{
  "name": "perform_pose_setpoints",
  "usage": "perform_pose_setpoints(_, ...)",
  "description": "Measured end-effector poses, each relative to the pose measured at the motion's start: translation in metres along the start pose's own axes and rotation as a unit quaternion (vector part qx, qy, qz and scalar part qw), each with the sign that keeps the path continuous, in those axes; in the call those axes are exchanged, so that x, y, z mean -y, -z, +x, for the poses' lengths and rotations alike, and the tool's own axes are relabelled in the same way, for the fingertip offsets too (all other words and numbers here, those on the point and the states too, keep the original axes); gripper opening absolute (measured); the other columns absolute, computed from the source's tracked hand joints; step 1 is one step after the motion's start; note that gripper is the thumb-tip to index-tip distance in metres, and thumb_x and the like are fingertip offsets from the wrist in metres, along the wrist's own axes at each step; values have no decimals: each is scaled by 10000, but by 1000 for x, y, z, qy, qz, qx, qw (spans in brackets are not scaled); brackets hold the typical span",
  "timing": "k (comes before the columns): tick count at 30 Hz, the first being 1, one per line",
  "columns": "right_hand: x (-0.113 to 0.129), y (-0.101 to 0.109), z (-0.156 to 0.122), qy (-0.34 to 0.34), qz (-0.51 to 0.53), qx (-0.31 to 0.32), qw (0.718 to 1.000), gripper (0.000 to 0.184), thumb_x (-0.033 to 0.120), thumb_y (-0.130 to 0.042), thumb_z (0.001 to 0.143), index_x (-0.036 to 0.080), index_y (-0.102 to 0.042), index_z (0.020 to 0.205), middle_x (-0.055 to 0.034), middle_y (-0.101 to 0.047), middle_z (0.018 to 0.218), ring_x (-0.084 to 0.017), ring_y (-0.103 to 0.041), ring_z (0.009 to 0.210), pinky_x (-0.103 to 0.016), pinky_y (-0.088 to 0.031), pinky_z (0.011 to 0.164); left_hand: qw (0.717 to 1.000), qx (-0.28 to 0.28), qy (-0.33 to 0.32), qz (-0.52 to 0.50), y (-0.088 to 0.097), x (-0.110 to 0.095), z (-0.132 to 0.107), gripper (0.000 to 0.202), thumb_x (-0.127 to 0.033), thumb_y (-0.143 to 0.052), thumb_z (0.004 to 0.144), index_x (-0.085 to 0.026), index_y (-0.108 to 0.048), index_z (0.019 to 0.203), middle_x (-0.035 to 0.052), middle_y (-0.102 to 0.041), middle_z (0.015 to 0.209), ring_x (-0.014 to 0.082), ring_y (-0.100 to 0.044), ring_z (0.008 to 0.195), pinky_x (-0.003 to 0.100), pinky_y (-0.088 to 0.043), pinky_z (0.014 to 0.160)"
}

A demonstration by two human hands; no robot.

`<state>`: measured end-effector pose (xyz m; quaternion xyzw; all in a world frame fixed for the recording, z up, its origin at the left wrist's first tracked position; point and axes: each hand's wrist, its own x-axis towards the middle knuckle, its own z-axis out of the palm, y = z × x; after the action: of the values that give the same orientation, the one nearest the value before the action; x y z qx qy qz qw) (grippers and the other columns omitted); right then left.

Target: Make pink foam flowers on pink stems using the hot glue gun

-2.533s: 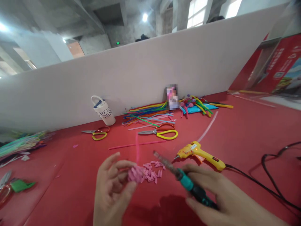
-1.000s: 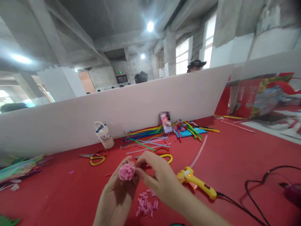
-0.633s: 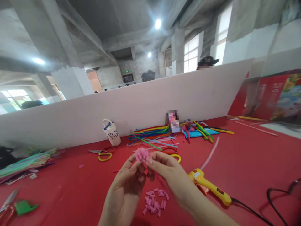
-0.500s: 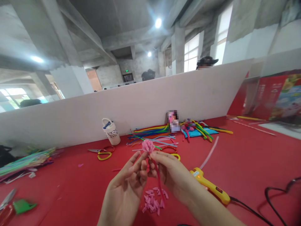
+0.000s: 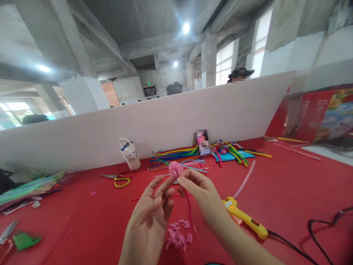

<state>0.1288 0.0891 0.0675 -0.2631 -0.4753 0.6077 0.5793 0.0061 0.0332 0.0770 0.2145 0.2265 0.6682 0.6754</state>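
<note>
A pink flower (image 5: 175, 169) of layered pipe-cleaner petals stands upright above my hands, its dark pink stem (image 5: 189, 210) hanging down and curving slightly. My right hand (image 5: 199, 187) pinches the flower just below its head, between thumb and fingers. Beside it, my left hand (image 5: 152, 209) is palm up with fingers apart; its index fingertip reaches the underside of the flower and seems to touch it. Below on the red table lies a heap of short pink pieces (image 5: 178, 237).
A yellow glue gun (image 5: 246, 219) lies at right with its cord trailing off. Scissors (image 5: 121, 180) and a white cup (image 5: 130, 154) are at back left. Pipe cleaners (image 5: 173, 156) lie along the white partition (image 5: 154, 125). More scissors (image 5: 8, 233) lie at the left edge.
The flower has turned a little and shifted slightly right. My left fingers have spread away from the stem, while my right hand keeps its pinch.
</note>
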Motion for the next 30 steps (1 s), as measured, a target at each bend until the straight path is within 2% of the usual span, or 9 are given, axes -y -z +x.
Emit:
perform_pose_setpoints(3, 1, 1, 1, -50, 38, 59, 996, 182, 288, -597, 719, 178, -522, 595, 40, -501, 537, -102, -441, 522, -237, -354, 541, 1000, -5, 22, -6, 4, 0, 6, 293, -6, -436, 810, -72, -631, 1018, 150, -667, 1046, 154, -656, 777, 226, -551, 695)
perform_pose_setpoints(7, -4, 2, 3, -84, 67, 84, 991, 194, 324, -608, 721, 159, -556, 633, 23, -518, 572, -99, -453, 522, -232, -369, 524, 1000, -18, 26, 2, 7, -1, 10, 290, 6, -432, 815, -57, -624, 1024, 146, -669, 994, 135, -643, 735, 203, -546, 639)
perform_pose_setpoints(13, -8, 1, 4, -31, 62, 25, 997, 194, 284, -697, 687, 171, -560, 608, 47, -538, 549, -89, -455, 551, -211, -358, 591, 992, -108, -32, 65, 7, 3, 9, 255, 19, -484, 793, -106, -632, 960, 127, -640, 1069, 123, -645, 766, 200, -549, 659)
perform_pose_setpoints(17, -8, 0, 3, -36, 87, 12, 996, 204, 304, -683, 707, 175, -559, 609, 44, -543, 546, -91, -455, 536, -218, -369, 589, 981, -160, -43, 98, 10, 8, 14, 195, 23, -538, 751, -106, -640, 855, 65, -643, 858, 96, -629, 686, 177, -532, 626)
perform_pose_setpoints(20, -7, -1, 2, -65, 119, 12, 991, 189, 307, -680, 701, 168, -570, 636, 38, -549, 567, -84, -465, 521, -217, -382, 565, 982, -124, -47, 134, 15, 10, 19, 122, -16, -635, 694, -121, -629, 757, -4, -595, 673, 63, -570, 569, 146, -493, 563)
perform_pose_setpoints(24, -5, 0, 2, -94, 148, 16, 984, 184, 302, -672, 704, 157, -576, 645, 39, -548, 574, -70, -467, 495, -204, -386, 527, 973, -55, -59, 215, 16, 7, 18, 121, -145, -720, 667, -131, -601, 649, -31, -558, 552, 48, -495, 490, 121, -413, 474)
perform_pose_setpoints(30, -2, 2, 4, -97, 165, 8, 981, 185, 307, -693, 691, 157, -591, 655, 48, -547, 557, -64, -470, 484, -197, -394, 522, 977, -56, -65, 196, 14, 5, 18, 190, -231, -695, 723, -141, -565, 618, -83, -445, 459, 13, -369, 372, 112, -294, 373)
